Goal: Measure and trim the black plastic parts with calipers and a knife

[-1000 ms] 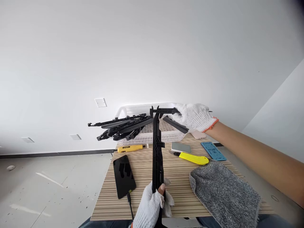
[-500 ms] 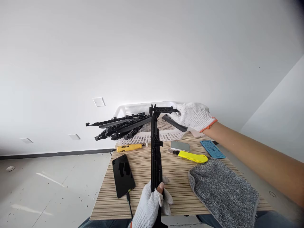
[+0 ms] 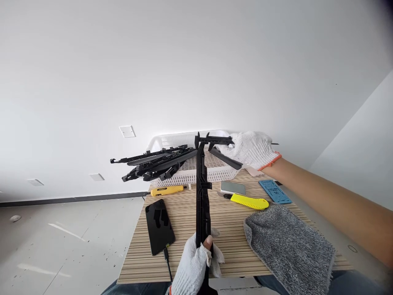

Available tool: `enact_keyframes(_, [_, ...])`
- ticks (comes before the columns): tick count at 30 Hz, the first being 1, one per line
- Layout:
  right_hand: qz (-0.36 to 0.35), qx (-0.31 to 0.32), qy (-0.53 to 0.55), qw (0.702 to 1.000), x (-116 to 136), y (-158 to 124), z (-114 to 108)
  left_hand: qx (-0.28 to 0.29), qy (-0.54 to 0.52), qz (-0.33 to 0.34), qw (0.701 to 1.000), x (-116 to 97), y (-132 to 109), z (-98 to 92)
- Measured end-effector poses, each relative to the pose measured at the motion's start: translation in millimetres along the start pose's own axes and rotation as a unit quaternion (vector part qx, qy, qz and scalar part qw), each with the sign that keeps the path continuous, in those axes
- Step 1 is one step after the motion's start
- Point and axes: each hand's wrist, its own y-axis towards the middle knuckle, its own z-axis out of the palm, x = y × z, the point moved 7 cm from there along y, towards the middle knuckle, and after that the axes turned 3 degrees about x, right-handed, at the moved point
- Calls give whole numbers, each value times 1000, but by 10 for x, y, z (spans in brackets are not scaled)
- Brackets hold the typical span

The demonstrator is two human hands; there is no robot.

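My left hand [image 3: 196,260], in a white knit glove with the thumb tip bare, grips the lower end of a long black plastic strip [image 3: 202,200] with clips along it. The strip stands nearly upright in view. At its top end, my gloved right hand [image 3: 252,148] is closed on a black caliper [image 3: 216,140]. The caliper lies sideways with its jaws spread, around or just beside the strip's tip; I cannot tell whether they touch it. A thin rod sticks out from the caliper past the right side of that hand.
Several black strips [image 3: 159,162] and another dark piece [image 3: 227,159] lie on a white basket [image 3: 211,176]. On the table [image 3: 190,217] are a phone [image 3: 159,227] with a cable, a yellow tool [image 3: 167,190], a utility knife [image 3: 249,201], a grey-topped block [image 3: 233,188], a blue card [image 3: 274,191] and a grey cloth [image 3: 291,246].
The caliper jaws have moved farther apart, and its rod now shows to the right of my right hand. My left hand keeps its hold on the black strip.
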Motion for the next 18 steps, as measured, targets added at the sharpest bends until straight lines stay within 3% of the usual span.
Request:
enact_keyframes(2, [20, -7, 1, 1000, -29, -57, 25, -1, -2, 1, 1000, -7, -1, -1])
enact_keyframes(7, [-37, -12, -41, 998, 107, -327, 234, 6, 2, 13, 1000, -32, 3, 8])
enact_keyframes(11, [-37, 14, -34, 999, 182, -534, 397, 19, -2, 32, 999, -68, -5, 26])
enact_keyframes(18, [-49, 51, -51, 996, 189, -615, 469, 9, 10, 60, 998, -58, -19, -9])
